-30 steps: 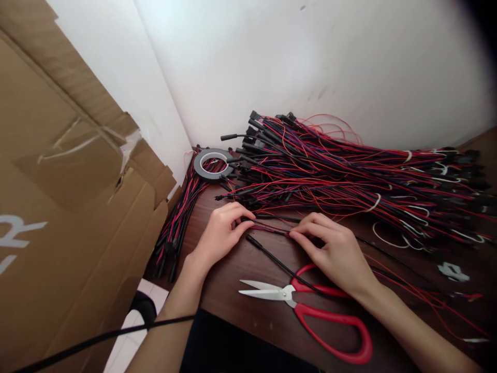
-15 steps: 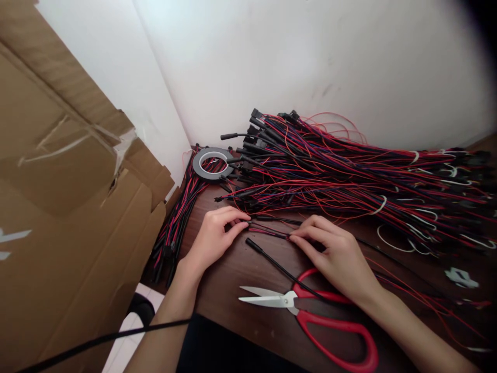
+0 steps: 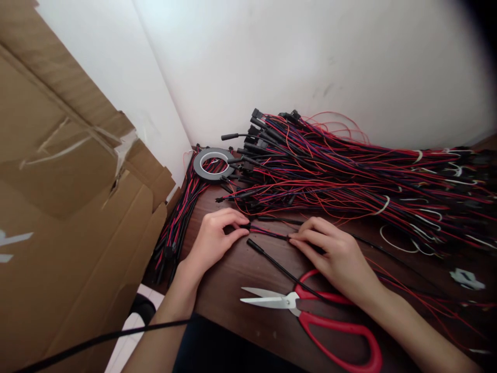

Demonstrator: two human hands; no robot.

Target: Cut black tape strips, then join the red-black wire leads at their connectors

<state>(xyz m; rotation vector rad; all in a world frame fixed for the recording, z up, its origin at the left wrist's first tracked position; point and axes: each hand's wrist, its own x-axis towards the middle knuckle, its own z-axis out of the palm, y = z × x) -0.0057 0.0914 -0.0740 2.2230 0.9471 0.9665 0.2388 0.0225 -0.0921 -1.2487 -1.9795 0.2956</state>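
Between my hands a thin wire bundle (image 3: pixel 267 232) of red, blue and black strands stretches just above the brown table. My left hand (image 3: pixel 219 233) pinches its left end, where a small dark connector partly shows at the fingertips. Thumb and forefinger of my right hand (image 3: pixel 330 248) close on the same bundle farther right. Below the wires lies a black cable (image 3: pixel 275 264) with a thick plug end, running under my right wrist. Red-handled scissors (image 3: pixel 287 300) rest nearest me, blades parted and pointing left. Another black cable (image 3: pixel 277 219) passes just behind the wire bundle.
A large heap of wire harnesses (image 3: pixel 330 171), bound with white ties, fills the back right. A roll of black tape (image 3: pixel 213 165) sits on a smaller wire bunch (image 3: pixel 182 223) at left. A cardboard box (image 3: pixel 77 207) stands along the left side; a white wall (image 3: pixel 295 62) rises behind.
Both hands keep their pinch on the wire bundle with almost no movement. The strands between them look slightly shifted, and the whole view has moved a little.
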